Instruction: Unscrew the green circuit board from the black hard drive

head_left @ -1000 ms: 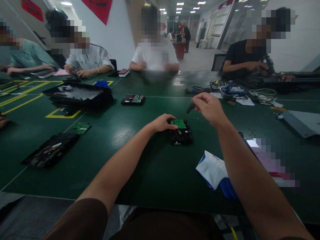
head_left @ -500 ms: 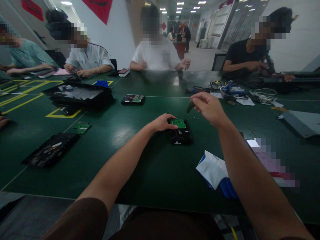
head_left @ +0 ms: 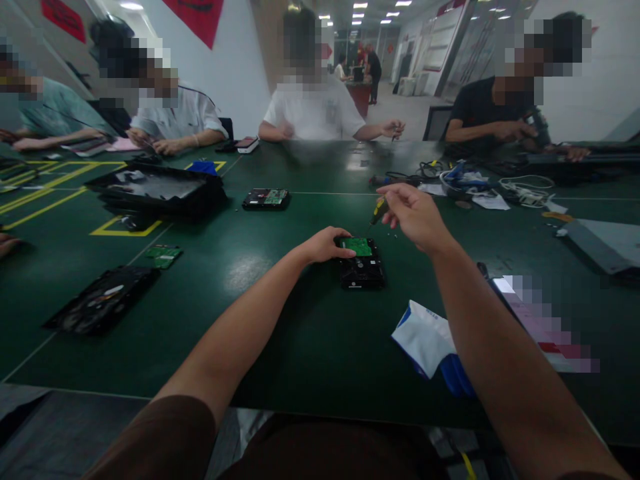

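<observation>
Lying board-up on the tabletop (head_left: 280, 320), the drive (head_left: 363, 267) sits just ahead of you; any print on it is too small to read. Your left hand (head_left: 325, 245) curls over its far left corner, gripping it. Your right hand (head_left: 415, 217), just beyond, pinches a screwdriver (head_left: 379, 211) slanting down toward the green board (head_left: 359, 246).

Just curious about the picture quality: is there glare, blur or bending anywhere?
Head view: a pale glare patch on the dark green table, left of the black hard drive with its green circuit board; the small yellow-and-black screwdriver in the right hand is slightly blurred; straight lines bow near the borders.
</observation>
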`<state>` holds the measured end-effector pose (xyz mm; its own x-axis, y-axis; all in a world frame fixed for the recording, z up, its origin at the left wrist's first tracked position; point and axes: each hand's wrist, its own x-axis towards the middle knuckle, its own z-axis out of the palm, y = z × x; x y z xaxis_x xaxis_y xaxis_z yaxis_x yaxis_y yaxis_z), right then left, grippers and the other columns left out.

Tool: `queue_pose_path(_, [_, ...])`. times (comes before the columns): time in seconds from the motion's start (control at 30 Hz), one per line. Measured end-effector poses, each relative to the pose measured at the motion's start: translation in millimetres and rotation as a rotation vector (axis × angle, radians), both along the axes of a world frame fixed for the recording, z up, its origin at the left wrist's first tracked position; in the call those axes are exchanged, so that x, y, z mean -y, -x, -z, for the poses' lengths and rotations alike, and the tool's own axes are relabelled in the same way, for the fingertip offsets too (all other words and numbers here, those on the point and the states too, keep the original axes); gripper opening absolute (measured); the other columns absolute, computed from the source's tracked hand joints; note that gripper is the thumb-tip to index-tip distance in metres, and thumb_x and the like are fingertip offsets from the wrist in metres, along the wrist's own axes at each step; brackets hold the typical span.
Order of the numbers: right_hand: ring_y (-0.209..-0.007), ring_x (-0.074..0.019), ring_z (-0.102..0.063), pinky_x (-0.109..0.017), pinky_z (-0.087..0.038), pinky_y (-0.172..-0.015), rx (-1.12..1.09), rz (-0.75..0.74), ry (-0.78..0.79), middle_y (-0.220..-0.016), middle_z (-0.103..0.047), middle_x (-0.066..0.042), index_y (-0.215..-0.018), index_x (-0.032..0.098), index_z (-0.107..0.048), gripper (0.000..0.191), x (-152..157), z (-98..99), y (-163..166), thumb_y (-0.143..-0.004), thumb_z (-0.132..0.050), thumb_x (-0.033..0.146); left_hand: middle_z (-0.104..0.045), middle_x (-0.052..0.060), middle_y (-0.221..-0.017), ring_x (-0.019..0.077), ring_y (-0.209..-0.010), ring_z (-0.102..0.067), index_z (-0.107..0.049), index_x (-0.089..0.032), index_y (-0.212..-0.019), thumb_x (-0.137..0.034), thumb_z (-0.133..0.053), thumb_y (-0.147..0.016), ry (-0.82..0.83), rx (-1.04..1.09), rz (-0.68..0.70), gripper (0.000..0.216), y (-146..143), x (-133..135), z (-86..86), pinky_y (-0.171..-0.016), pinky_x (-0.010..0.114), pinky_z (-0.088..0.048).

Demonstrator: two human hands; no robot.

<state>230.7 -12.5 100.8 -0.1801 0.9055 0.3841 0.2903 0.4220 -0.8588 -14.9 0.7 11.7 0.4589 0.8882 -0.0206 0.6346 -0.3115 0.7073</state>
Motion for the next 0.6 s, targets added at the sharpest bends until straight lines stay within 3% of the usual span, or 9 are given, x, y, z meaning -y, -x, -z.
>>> queue_pose_path(0.23, [-0.053, -0.0113, -0.058, -0.026, -0.043, -0.046, 0.042, 0.154, -0.016, -0.072, -0.069, -0.002, -0.093, 0.022, -0.071, 0.023, -5.5, 6.0, -3.9, -0.096, -0.068, 0.044, -0.065, 0.015, -0.131, 0.0261, -0.099, -0.064, -0.064, -0.014, -0.143, -0.058, -0.082, -0.08, -0.007, 0.0, 0.014, 0.079, 0.8, -0.9, -0.3, -0.082, 0.037, -0.049])
queue_pose_path(0.4, [-0.059, -0.0112, -0.066, -0.027, -0.049, -0.049, -0.047, 0.037, 0.008, -0.099, -0.076, -0.007, -0.097, 0.022, -0.067, 0.032, -3.2, 5.4, 0.5, -0.1, -0.062, 0.053, -0.067, 0.015, -0.125, 0.0267, -0.1, -0.064, -0.065, -0.014, -0.142, -0.058, -0.082, -0.08, -0.021, 0.01, 0.019, 0.078, 0.2, -0.9, 0.7, -0.082, 0.036, -0.049])
queue_pose_path(0.5, [-0.063, -0.0139, -0.069, -0.028, -0.054, -0.056, -0.069, -0.01, 0.045, -0.085, -0.073, -0.005, -0.107, 0.023, -0.069, 0.037, -1.4, 4.1, 2.1, -0.103, -0.056, 0.057, -0.067, 0.015, -0.127, 0.0267, -0.1, -0.064, -0.064, -0.014, -0.143, -0.059, -0.082, -0.08, -0.018, 0.011, 0.015, 0.079, 0.3, -0.9, 1.7, -0.082, 0.036, -0.049])
queue_pose_path(0.6, [-0.063, -0.0143, -0.065, -0.027, -0.05, -0.054, -0.012, 0.017, 0.013, -0.075, -0.069, -0.002, -0.11, 0.024, -0.07, 0.036, -2.2, 4.2, 0.2, -0.101, -0.059, 0.057, -0.067, 0.014, -0.126, 0.0264, -0.099, -0.064, -0.064, -0.015, -0.143, -0.059, -0.083, -0.08, -0.012, 0.014, 0.007, 0.079, 0.3, -0.6, 1.7, -0.082, 0.036, -0.049])
